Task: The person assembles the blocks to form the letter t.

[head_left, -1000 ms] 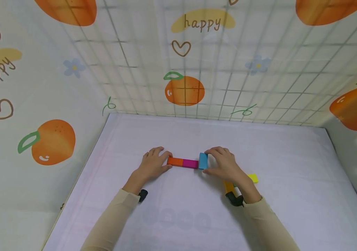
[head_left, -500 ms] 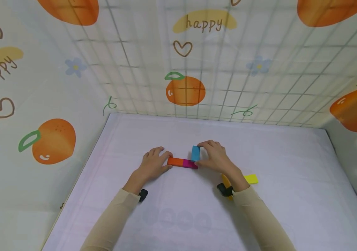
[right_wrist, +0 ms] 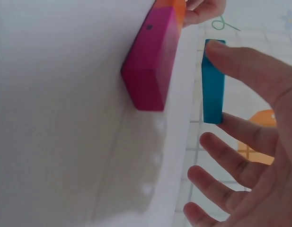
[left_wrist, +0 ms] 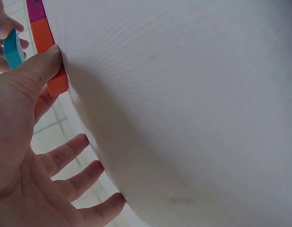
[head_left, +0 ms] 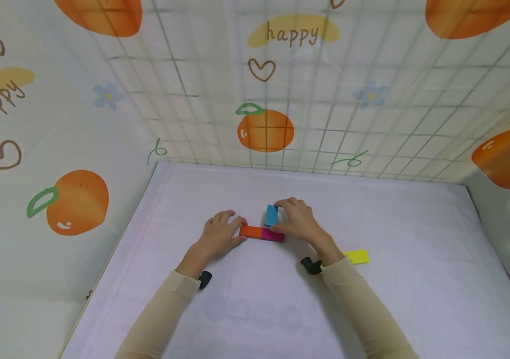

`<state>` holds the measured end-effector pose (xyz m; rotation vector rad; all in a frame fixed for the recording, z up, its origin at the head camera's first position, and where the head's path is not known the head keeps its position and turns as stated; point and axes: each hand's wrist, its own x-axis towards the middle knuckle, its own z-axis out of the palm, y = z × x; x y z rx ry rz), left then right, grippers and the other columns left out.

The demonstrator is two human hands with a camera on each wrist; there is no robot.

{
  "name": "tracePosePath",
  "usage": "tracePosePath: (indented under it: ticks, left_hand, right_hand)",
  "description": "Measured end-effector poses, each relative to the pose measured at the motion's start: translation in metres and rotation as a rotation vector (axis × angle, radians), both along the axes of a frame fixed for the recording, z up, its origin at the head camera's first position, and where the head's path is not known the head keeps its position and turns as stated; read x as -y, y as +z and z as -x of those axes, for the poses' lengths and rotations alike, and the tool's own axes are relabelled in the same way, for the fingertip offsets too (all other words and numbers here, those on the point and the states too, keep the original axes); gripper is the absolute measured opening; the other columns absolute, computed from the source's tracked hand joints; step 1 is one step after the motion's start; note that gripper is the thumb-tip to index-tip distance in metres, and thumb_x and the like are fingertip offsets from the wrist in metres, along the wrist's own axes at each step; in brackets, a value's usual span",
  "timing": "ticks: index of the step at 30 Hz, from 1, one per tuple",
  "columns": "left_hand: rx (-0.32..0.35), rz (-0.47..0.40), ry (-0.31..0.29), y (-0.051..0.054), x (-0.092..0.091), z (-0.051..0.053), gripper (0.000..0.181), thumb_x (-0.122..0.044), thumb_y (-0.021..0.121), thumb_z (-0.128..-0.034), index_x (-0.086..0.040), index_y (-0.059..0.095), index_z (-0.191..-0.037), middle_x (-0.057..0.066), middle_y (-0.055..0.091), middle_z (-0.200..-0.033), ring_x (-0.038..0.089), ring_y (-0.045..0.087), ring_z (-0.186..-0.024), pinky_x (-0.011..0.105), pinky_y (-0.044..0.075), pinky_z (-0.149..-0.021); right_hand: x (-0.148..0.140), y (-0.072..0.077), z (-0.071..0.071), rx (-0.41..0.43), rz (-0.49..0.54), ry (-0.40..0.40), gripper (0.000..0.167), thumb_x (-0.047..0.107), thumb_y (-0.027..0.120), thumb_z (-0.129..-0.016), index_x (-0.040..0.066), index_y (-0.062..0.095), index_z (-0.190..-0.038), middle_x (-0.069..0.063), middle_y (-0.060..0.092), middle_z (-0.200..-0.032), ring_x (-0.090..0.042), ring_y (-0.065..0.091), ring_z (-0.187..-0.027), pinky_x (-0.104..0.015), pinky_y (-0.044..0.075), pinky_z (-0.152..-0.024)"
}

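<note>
Blue block (head_left: 270,216) is pinched in right hand (head_left: 298,219), orange block (head_left: 252,232) in left hand (head_left: 220,234)

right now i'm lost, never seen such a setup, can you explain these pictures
No machine here: a person's left hand and right hand, both bare. The wide pictures are taken from the head, looking down; the close ones from the left and right wrists. On the white surface, an orange block and a magenta block lie end to end, with a yellow block by the right sleeve. The left hand pinches the orange block; the right hand holds a blue block off the surface.
</note>
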<state>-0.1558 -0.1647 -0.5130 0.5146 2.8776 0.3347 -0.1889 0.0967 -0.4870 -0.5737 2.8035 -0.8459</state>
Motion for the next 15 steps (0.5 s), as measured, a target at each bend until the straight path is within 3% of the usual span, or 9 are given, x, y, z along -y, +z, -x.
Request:
tracePosePath:
  ticks: [15]
  left_hand:
    - [0.002,-0.009,0.0,0.003,0.0,-0.001,0.043,-0.047,0.065,-0.0956,-0.03,0.055,-0.134,0.015,0.037,-0.152,0.038,0.03,-0.139,0.065,0.028,-0.109]
  right_hand:
    - [0.014,-0.013,0.008,0.007,-0.05,0.017,0.064,0.041,0.08,-0.083,0.011,0.058,-0.135,-0.014,0.056,-0.131,-0.037,0.049,-0.118,-0.059,0.037,-0.1]
